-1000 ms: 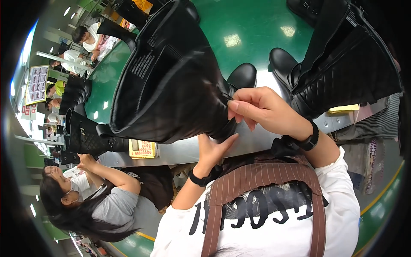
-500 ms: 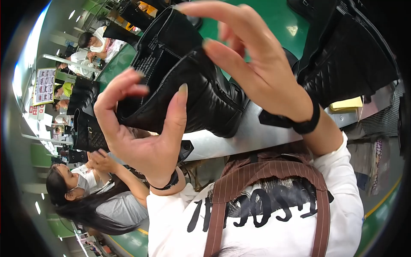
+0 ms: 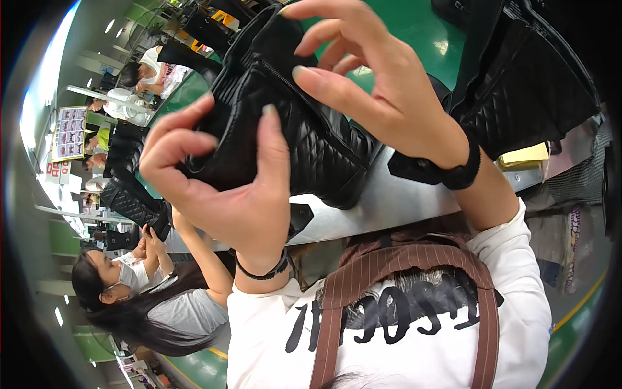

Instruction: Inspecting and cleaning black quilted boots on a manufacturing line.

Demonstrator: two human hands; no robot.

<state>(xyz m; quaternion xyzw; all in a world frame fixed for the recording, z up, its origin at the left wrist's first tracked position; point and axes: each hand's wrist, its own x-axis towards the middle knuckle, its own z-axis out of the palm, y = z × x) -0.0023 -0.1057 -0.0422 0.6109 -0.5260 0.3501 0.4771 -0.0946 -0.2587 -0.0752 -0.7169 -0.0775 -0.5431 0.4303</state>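
Observation:
A black quilted boot (image 3: 311,149) with a side zipper (image 3: 278,78) lies tilted before me, its shaft opening toward the upper left. My left hand (image 3: 223,175) grips the shaft wall near the opening, the thumb on the outer leather and the curled fingers at the inner side. At the boot's right upper edge is my right hand (image 3: 382,91). Its fingers are curved and apart, index tip at the corner of the top flap and thumb tip beside the zipper. Whether these tips press on the leather is hard to tell.
A metal table (image 3: 402,201) lies under the boot. Another black boot (image 3: 525,84) stands at the right, near yellow paper (image 3: 525,155). At the left, a masked co-worker (image 3: 123,285) handles a black quilted boot (image 3: 136,201). More boots and people are behind.
The boot has turned, showing more of its zipper and quilted side and less of its lining. My left thumb has shifted along the shaft. A boot has appeared by the co-worker's hands.

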